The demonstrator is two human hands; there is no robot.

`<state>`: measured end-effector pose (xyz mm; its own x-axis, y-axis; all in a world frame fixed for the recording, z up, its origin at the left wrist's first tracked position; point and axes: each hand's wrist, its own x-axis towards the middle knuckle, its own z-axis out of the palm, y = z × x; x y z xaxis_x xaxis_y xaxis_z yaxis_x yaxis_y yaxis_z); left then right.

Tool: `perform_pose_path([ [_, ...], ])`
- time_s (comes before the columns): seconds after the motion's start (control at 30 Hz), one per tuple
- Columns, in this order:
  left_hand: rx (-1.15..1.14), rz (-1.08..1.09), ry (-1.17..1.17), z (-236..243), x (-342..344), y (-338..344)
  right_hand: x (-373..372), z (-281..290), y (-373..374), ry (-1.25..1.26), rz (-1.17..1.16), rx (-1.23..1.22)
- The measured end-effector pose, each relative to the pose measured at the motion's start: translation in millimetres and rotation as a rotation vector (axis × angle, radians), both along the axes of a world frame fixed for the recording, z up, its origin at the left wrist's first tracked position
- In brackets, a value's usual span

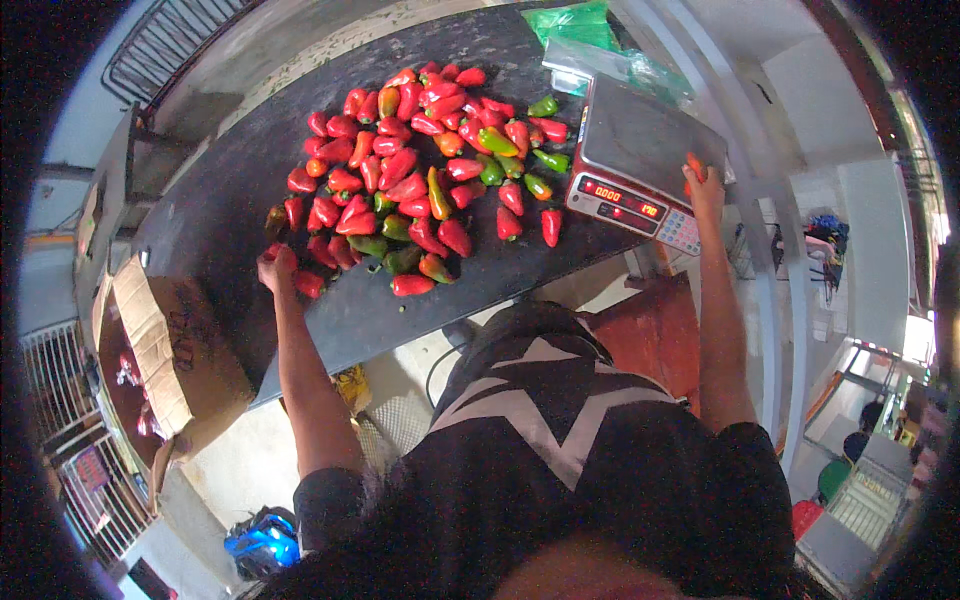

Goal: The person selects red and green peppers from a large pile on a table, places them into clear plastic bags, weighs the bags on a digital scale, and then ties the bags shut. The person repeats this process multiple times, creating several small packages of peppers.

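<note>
A large heap of bell peppers (405, 185), mostly red with some green and orange ones, lies spread on a dark table. At the heap's left edge my left hand (279, 268) is closed round a red pepper (272, 250), mostly hidden by the fingers. My right hand (707, 193) is over the right side of a digital scale (645, 135), closed on a small orange-red pepper (692, 165). The scale has a flat grey plate, a lit red display and a keypad. Nothing else lies on its plate.
An opened cardboard box (205, 350) stands left of the table, with shiny red things inside. Green and clear plastic bags (580, 30) lie behind the scale. Below the table are a reddish-brown surface (650, 335) and a blue bag (263, 543) at lower left.
</note>
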<state>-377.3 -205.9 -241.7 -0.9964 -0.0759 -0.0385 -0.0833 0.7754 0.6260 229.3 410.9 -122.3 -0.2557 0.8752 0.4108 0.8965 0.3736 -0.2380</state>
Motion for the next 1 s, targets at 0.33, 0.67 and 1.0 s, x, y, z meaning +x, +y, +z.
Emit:
perform_pose_path([
  [0.33, 0.896, -0.623, -0.370, 126, 177, 187, -35, 2, 23, -0.249, 0.081, 0.093],
  [0.67, 0.645, -1.136, -0.333, 150, 378, 481, -23, 12, 10, -0.015, 0.299, -0.113],
  [1.0, 0.241, -1.312, -0.005, 113, 430, 578, -14, 12, 10, 0.124, 0.336, -0.226],
])
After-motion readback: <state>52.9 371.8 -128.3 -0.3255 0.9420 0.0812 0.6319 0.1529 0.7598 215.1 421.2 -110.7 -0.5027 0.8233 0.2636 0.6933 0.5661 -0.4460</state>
